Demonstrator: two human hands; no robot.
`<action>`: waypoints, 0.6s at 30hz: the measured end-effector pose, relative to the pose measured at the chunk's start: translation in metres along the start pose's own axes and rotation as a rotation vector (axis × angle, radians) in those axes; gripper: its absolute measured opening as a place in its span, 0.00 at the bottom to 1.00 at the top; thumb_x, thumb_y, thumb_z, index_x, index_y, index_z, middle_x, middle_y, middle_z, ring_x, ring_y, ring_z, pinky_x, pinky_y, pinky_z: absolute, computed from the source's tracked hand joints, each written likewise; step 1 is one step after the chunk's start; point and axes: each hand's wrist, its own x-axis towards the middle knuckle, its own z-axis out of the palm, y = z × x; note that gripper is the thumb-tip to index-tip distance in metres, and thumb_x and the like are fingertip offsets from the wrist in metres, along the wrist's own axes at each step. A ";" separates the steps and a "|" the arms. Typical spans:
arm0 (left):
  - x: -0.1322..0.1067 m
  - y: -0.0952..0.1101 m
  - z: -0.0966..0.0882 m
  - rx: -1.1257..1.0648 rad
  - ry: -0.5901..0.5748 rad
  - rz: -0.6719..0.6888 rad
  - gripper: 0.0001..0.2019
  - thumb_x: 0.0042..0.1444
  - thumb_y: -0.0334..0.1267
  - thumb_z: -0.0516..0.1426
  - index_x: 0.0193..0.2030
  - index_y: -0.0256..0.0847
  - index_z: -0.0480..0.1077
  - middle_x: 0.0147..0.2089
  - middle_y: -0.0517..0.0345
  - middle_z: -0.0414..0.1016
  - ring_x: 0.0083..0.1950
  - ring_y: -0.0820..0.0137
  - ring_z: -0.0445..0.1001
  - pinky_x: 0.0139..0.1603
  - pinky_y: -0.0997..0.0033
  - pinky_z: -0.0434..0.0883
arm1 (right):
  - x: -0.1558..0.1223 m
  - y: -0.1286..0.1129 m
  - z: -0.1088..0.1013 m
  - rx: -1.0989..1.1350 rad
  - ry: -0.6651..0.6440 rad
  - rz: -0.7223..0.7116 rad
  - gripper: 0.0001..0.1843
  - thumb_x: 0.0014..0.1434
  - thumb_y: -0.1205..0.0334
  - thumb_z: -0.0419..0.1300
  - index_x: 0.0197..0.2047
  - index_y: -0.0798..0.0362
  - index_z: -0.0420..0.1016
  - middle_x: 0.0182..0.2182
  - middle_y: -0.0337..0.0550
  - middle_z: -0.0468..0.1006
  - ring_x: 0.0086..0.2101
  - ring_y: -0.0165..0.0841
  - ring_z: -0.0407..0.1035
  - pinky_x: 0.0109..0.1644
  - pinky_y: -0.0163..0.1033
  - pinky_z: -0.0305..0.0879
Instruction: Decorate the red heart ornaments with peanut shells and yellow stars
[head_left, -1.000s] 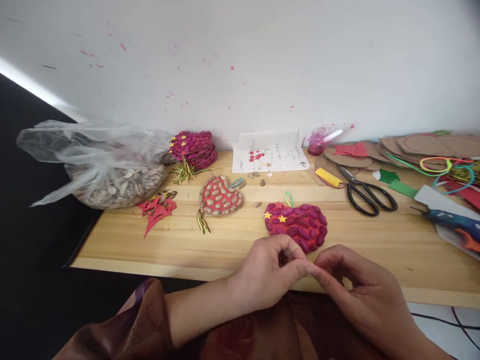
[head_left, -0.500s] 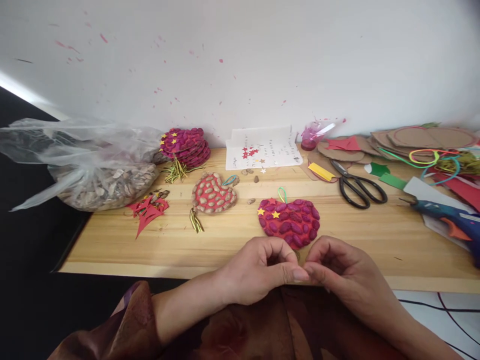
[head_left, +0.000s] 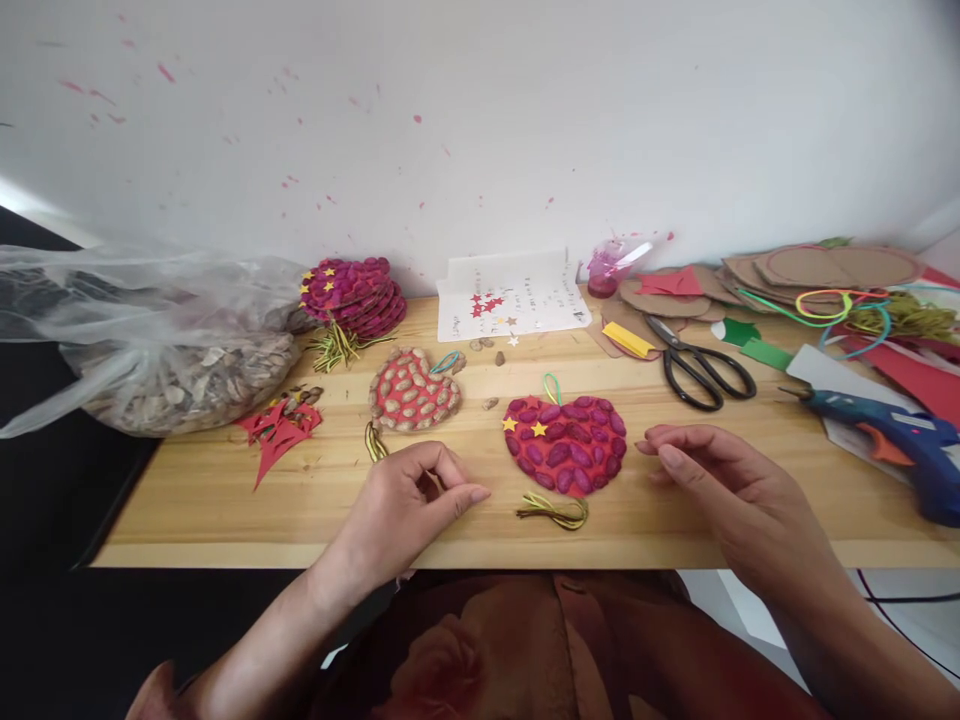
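A purple and red heart-shaped ornament (head_left: 565,445) covered in dyed shells lies flat between my hands. It has two yellow stars, a green loop at the top and a yellow-and-dark thread tassel (head_left: 555,512) below. My left hand (head_left: 412,500) hovers to its left, thumb and forefinger pinched together; whatever might be between them is too small to make out. To the ornament's right, my right hand (head_left: 724,490) has its fingers stretched out and the thumb apart, holding nothing. An undyed shell heart (head_left: 415,390) with a blue loop lies beyond my left hand, its tassel partly hidden.
Scissors (head_left: 697,365) and a blue glue gun (head_left: 877,430) lie at the right, near stacked cardboard shapes (head_left: 832,265). A plastic bag of shells (head_left: 180,380), red paper scraps (head_left: 281,435) and a pile of purple ornaments (head_left: 356,300) occupy the left. Paper with stars (head_left: 517,295) lies behind.
My hands have parted from where their fingertips met at the ornament's lower edge, the left going left and the right going right. The tassel now shows fully. The view has shifted slightly.
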 end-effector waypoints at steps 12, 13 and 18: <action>0.014 0.003 0.013 0.244 0.031 0.352 0.08 0.65 0.38 0.57 0.41 0.42 0.78 0.38 0.57 0.82 0.39 0.71 0.78 0.43 0.73 0.72 | 0.002 -0.016 0.005 -0.063 -0.067 -0.079 0.13 0.60 0.48 0.64 0.37 0.48 0.78 0.37 0.43 0.82 0.37 0.37 0.76 0.42 0.40 0.73; 0.017 0.006 0.012 0.262 0.046 0.384 0.08 0.65 0.39 0.57 0.37 0.41 0.77 0.35 0.58 0.81 0.37 0.71 0.77 0.42 0.73 0.72 | 0.004 -0.018 0.002 -0.123 -0.052 -0.085 0.13 0.61 0.48 0.63 0.36 0.49 0.78 0.33 0.41 0.81 0.33 0.35 0.74 0.37 0.39 0.72; 0.037 0.025 0.001 0.329 0.174 0.515 0.13 0.66 0.40 0.56 0.29 0.40 0.70 0.26 0.63 0.72 0.29 0.74 0.70 0.33 0.75 0.66 | 0.020 -0.020 -0.017 -0.453 0.065 -0.178 0.15 0.65 0.50 0.55 0.33 0.49 0.74 0.26 0.37 0.76 0.27 0.33 0.70 0.31 0.37 0.66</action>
